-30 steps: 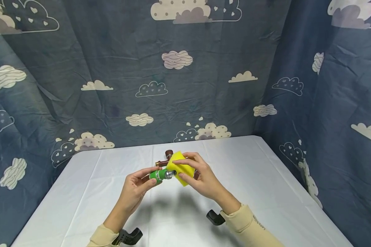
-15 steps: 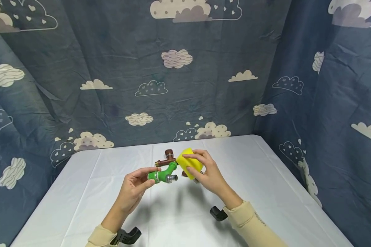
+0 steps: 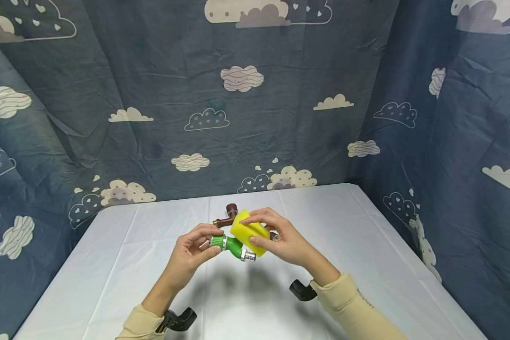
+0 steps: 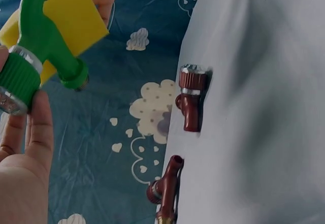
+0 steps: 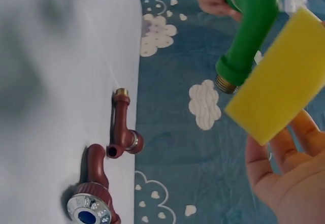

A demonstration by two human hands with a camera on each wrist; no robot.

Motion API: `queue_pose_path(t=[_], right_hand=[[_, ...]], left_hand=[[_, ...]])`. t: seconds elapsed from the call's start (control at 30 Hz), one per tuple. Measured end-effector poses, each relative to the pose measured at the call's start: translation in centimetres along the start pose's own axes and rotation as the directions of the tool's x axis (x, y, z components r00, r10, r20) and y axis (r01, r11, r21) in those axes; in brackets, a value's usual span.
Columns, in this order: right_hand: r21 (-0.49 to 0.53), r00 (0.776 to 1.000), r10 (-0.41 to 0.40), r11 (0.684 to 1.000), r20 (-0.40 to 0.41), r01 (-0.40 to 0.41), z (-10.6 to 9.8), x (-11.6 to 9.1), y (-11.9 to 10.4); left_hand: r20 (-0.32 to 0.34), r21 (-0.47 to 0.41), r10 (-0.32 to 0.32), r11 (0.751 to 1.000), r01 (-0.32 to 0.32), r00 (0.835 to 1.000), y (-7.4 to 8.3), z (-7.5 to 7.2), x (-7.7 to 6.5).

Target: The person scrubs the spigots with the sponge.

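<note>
My left hand (image 3: 190,253) holds a green garden tap (image 3: 233,246) by its ribbed collar, above the table. The tap's chrome spout end points down to the right in the head view. In my right hand (image 3: 285,242) is a yellow sponge (image 3: 245,230), pinched between thumb and fingers. The sponge overlaps the tap's body in the head view. From the left wrist, the sponge (image 4: 84,16) shows behind the green tap (image 4: 45,38). The right wrist view has the tap's threaded inlet (image 5: 227,84) close beside the sponge's edge.
Two brown-red taps lie on the white-covered table (image 3: 153,283) behind the hands. One brown tap (image 3: 230,216) is at the back; the other brown tap (image 5: 94,193), with a blue-centred chrome cap, is mostly hidden by the right hand in the head view. A cloud-print curtain (image 3: 272,132) surrounds the table.
The sponge moved right and up off the green tap, then came back left against it. The left hand has turned the tap, so its chrome end now tilts down to the right.
</note>
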State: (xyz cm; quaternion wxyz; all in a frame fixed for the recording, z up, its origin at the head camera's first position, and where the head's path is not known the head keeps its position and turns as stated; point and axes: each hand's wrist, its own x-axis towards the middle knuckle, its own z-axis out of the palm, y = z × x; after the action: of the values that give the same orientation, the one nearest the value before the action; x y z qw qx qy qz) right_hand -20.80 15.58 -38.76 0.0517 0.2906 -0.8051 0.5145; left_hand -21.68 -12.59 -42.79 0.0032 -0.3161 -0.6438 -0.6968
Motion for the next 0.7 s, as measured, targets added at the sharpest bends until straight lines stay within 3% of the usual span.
queue_pose_path(t=[0.13,0.27,0.43,0.57,0.7], right_hand=[[-0.042,0.998,0.021,0.999,0.052,-0.019,0.4,-0.4,-0.3],[-0.026,0.999,0.032,0.999,0.038,-0.031,0.8,-0.6,-0.4],[-0.006,1.000,0.020,1.000,0.019,-0.020,1.2,-0.7,-0.4],[0.030,1.000,0.000,1.000,-0.004,0.000,1.4,-0.6,-0.6],[0.076,0.999,-0.036,0.996,-0.036,0.038,1.8,-0.4,-1.0]], left_hand=[[-0.080,0.002,-0.028,1.000,0.029,0.996,-0.1,0.6,0.2],[-0.172,-0.021,-0.042,0.999,0.039,0.984,-0.4,1.0,0.2],[-0.235,-0.031,-0.065,0.998,0.059,0.970,-0.5,1.3,0.5],[-0.285,-0.124,-0.136,0.987,0.105,0.949,-0.3,1.7,0.8],[-0.335,-0.258,-0.198,0.960,0.112,0.921,-0.2,2.6,1.3]])
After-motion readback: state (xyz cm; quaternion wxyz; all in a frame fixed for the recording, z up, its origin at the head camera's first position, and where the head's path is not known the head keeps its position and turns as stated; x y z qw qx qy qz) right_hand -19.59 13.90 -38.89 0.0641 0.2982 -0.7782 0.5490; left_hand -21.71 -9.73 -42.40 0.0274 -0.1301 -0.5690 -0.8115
